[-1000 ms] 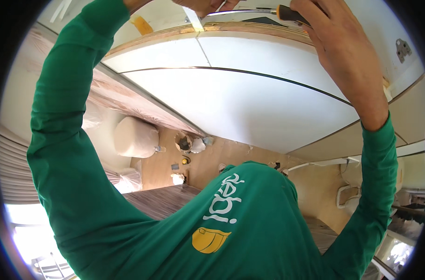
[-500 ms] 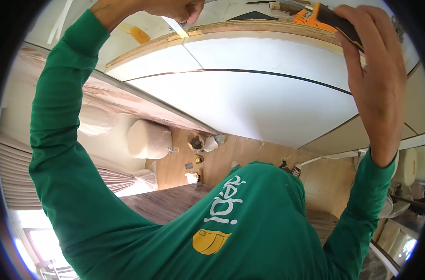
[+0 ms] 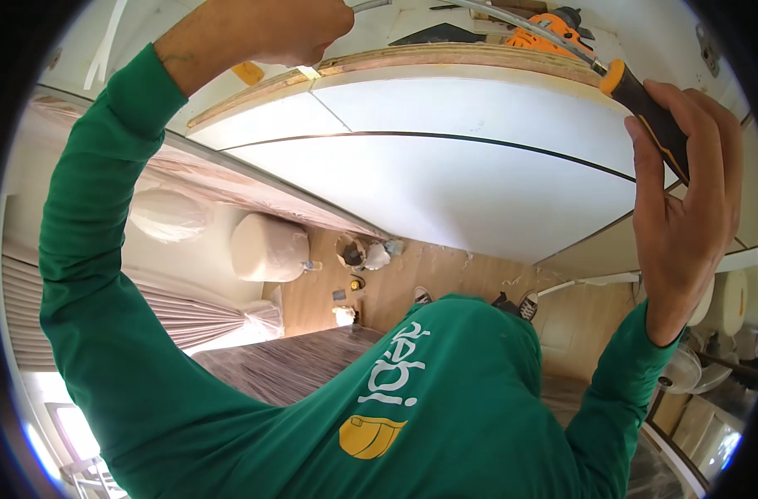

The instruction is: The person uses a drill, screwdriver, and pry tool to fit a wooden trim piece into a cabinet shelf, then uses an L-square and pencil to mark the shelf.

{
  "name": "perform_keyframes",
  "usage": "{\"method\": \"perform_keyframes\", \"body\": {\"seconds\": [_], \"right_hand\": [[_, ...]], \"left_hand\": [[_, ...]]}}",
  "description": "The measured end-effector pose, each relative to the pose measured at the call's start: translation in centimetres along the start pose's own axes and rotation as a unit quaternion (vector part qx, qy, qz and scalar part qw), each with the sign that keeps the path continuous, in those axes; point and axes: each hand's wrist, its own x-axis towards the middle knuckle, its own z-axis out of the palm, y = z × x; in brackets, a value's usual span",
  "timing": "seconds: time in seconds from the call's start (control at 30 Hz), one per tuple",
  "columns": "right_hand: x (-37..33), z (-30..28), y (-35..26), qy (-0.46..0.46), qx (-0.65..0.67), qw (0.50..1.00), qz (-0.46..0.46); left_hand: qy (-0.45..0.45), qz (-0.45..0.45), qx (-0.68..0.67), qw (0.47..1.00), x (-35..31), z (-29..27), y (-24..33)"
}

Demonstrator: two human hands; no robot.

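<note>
My right hand [image 3: 693, 170] is wrapped round the black and orange handle of a flexible-shaft screwdriver [image 3: 650, 112]. Its grey bendy shaft [image 3: 528, 32] arcs up and left past the top of the view. Another short length of what looks like the same shaft reappears beside my left hand [image 3: 283, 32], which is closed round its end. What the tip meets is hidden under those fingers. Just below that fist, a pale strip [image 3: 310, 72] crosses the raw wooden edge [image 3: 445, 56] of a white cabinet.
On the surface behind the edge lie an orange power tool [image 3: 549, 33], a black flat piece [image 3: 437, 33] and a yellow-orange piece [image 3: 247, 73]. White cabinet panels [image 3: 445, 183] drop in front of me. A bucket [image 3: 350, 251] and a wrapped rounded seat [image 3: 269, 247] stand on the floor.
The screwdriver handle in my right hand has swung down and right, bringing its grey shaft into sight. My left hand has shifted slightly left and down, now turned with its back showing.
</note>
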Motion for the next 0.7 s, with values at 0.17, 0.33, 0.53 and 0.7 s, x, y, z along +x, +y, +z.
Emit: {"method": "perform_keyframes", "body": {"seconds": [0.17, 0.33, 0.53, 0.7], "right_hand": [[-0.4, 0.5, -0.1, 0.001, -0.004, 1.000, 0.025], [-0.2, 0.6, 0.1, 0.019, 0.027, 0.999, 0.035], [0.0, 0.2, -0.3, 0.035, 0.098, 0.991, 0.085], [-1.1, -0.7, -0.8, 0.039, 0.126, 0.986, 0.103]], "left_hand": [[0.139, 0.096, 0.079, 0.983, -0.7, 2.8, -0.8], [0.189, 0.140, 0.167, 0.957, -2.0, 1.7, -1.2], [0.161, -0.062, -0.221, 0.960, -6.8, -3.3, 0.2], [0.268, -0.057, -0.345, 0.898, -7.3, -1.3, -0.6]]}}
